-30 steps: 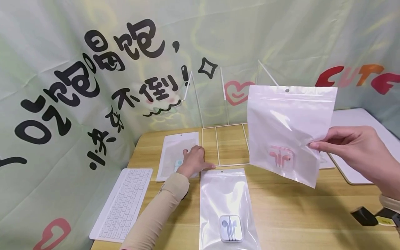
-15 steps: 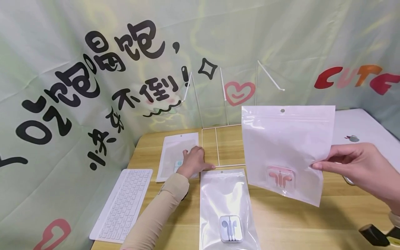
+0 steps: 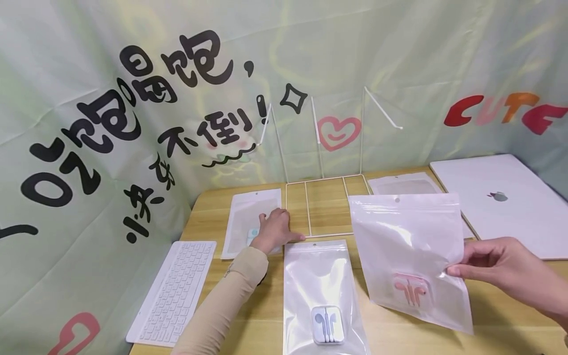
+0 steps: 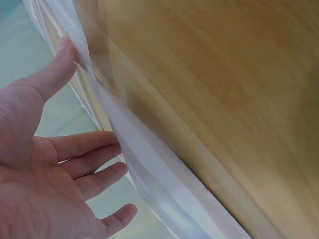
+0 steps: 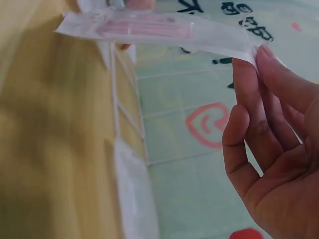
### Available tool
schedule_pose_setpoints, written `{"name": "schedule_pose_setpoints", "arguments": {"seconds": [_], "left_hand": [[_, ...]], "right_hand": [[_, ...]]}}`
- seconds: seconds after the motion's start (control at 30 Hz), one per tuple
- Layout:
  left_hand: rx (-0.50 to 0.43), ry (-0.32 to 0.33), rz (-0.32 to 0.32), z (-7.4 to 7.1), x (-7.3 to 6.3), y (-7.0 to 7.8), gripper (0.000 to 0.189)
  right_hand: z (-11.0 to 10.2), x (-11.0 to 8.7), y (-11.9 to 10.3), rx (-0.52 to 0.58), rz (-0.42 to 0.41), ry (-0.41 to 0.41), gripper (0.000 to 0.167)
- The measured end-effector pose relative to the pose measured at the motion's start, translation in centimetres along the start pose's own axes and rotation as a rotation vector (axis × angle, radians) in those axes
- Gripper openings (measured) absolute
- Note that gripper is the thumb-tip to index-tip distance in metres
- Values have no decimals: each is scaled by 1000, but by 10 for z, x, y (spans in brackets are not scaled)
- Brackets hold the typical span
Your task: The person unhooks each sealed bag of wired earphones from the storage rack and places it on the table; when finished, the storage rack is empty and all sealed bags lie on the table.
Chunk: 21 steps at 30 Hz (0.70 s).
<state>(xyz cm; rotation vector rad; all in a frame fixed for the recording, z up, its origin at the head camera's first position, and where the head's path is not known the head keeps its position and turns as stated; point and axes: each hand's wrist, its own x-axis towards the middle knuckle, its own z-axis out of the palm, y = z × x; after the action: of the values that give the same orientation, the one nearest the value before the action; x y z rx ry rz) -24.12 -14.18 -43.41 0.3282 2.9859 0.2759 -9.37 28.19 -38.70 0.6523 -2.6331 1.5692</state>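
Note:
My right hand [image 3: 510, 271] pinches the right edge of a white zip bag [image 3: 408, 231] between thumb and fingers. The bag hangs tilted over the table, and a clear case of pink earphones [image 3: 410, 291] shows through its front. My left hand [image 3: 274, 231] rests with spread fingers over the right side of another white bag [image 3: 241, 212], partly covering a light-blue item inside. Seen from the left wrist, the fingers [image 4: 94, 149] are loosely extended along a bag's edge. Between the hands lies a third bag [image 3: 303, 286] with a case of grey-blue earphones [image 3: 328, 325].
A white wire rack [image 3: 328, 234] with several prongs stands at the back of the wooden table. A white keyboard [image 3: 175, 293] lies at the left, a closed laptop [image 3: 492, 217] at the right. One more bag [image 3: 401, 185] lies flat beside the laptop. A printed curtain [image 3: 399, 59] hangs behind.
My right hand has lowered the bag with the pink earphones towards the table, uncovering the rack's right side, the back bag and the laptop. My left hand has stayed in place.

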Motion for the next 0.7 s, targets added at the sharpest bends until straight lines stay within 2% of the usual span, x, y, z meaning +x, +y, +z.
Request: {"name": "schedule_pose_setpoints", "arguments": {"seconds": [0.13,0.3,0.53,0.7], "left_hand": [[-1,4,4,0,0,0,50],[0,6,4,0,-1,-1,50],[3,-1,3,1,0,-1,53],[4,-6,0,1,0,-1,54]], "right_hand": [[1,-6,12,-4,51,1,21],[5,-9,24,-20,107,-47,13],[17,-11,43,-79,97,-120,11],[20,-12,49,-150,153,-161,7]]}}
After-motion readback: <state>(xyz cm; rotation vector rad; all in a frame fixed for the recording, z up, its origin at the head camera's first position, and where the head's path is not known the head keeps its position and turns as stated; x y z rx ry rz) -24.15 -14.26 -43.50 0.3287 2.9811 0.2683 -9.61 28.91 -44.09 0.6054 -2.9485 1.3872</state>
